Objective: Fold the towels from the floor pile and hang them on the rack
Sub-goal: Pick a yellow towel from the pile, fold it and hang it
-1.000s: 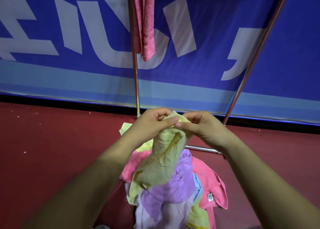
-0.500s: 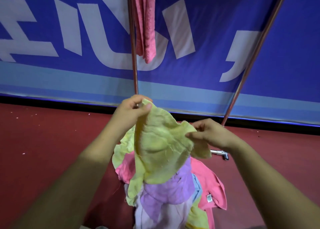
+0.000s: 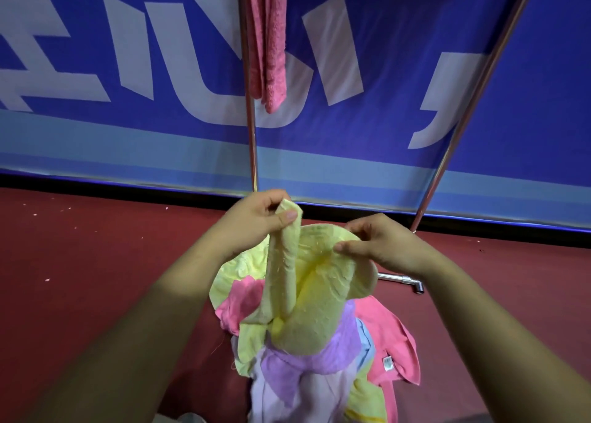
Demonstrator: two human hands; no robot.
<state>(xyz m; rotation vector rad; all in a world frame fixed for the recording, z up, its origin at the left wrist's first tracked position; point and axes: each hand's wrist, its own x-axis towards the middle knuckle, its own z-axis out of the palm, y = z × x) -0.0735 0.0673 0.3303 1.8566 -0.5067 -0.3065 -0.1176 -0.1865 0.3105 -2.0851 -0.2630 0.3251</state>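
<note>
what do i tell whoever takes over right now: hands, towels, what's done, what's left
Left hand pinches one edge of the yellow towel, held up; right hand pinches another edge, lower.
The yellow towel is bunched, not folded, and hangs over the floor pile of purple, pink, blue and yellow cloth.
Done: one pink towel hangs at the rack, its top out of frame.
Left: fold the yellow towel, hang it, then work through the pile.
</note>
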